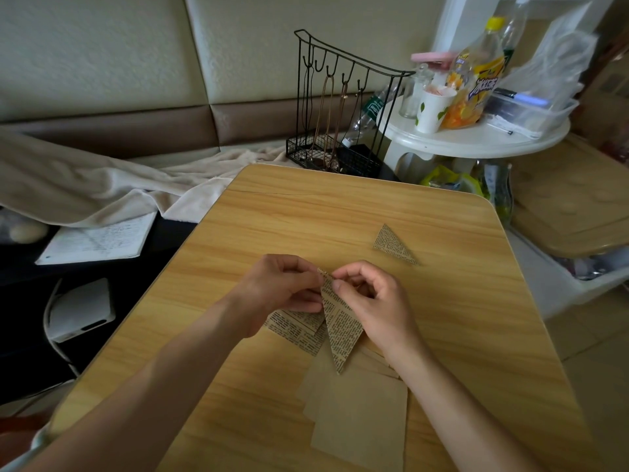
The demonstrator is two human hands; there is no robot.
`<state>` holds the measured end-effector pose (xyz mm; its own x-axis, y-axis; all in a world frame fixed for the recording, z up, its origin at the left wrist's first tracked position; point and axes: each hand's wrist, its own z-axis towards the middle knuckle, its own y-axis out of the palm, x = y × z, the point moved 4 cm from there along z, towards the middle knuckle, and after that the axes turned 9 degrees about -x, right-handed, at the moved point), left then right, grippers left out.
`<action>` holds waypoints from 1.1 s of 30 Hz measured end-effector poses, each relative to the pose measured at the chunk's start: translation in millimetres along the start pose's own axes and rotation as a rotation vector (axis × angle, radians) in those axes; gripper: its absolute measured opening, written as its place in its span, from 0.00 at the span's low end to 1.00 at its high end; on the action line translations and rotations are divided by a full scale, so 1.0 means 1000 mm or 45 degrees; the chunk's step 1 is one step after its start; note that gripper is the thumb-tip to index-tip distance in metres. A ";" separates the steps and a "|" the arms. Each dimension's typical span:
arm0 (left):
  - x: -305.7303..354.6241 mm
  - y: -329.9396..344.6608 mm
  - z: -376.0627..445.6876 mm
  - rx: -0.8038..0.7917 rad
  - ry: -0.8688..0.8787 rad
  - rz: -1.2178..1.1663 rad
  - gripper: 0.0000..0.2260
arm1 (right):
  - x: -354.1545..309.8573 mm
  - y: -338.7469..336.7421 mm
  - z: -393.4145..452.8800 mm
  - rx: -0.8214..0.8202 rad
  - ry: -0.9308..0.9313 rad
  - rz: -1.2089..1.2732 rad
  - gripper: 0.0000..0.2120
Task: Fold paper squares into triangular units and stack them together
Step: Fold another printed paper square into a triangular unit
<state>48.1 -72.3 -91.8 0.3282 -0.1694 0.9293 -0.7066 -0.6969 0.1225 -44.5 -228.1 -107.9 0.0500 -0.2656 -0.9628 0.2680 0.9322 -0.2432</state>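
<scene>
Head view, folded newsprint triangle [340,330] pinched at its top tip by left hand [279,289] and right hand [369,299] above wooden table [340,206], finished triangle [391,245] lying apart, plain paper squares [360,420] stacked beneath, wire rack [340,107] holding cords, clear bin [537,110] holding papers.

Wooden table [340,206]: folded triangle [391,245], plain paper squares [360,417].

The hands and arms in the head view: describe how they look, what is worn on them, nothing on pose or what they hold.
Both are bare. The left hand and right hand carry no gloves, and no rings, watch or bracelet show on the sides facing the camera. Both forearms are uncovered down to the frame's lower edge. Only a sliver of pale fabric shows at the bottom left corner, possibly clothing. Fingernails look short and unpainted.
</scene>
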 end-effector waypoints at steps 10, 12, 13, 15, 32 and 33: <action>0.001 0.004 -0.001 -0.024 -0.007 0.032 0.03 | 0.001 0.004 -0.001 0.040 -0.053 -0.065 0.06; 0.000 0.004 0.000 -0.006 0.000 0.047 0.04 | 0.002 0.005 -0.001 0.045 -0.060 -0.071 0.07; -0.001 0.004 0.000 0.001 0.001 0.055 0.04 | 0.002 0.005 -0.001 0.050 -0.066 -0.080 0.07; -0.003 0.004 0.001 0.013 0.001 0.054 0.05 | 0.002 0.004 -0.002 0.056 -0.088 -0.090 0.08; -0.004 0.001 0.003 0.041 0.039 0.008 0.04 | -0.010 0.005 -0.006 0.110 -0.277 -0.278 0.08; -0.004 0.001 0.003 0.038 0.041 0.002 0.04 | -0.010 0.005 -0.006 0.117 -0.288 -0.295 0.09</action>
<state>47.5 -74.1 -96.7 0.3064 -0.1480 0.9403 -0.6879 -0.7173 0.1112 -49.7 -219.5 -99.9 0.1874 -0.5251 -0.8302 0.3823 0.8175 -0.4307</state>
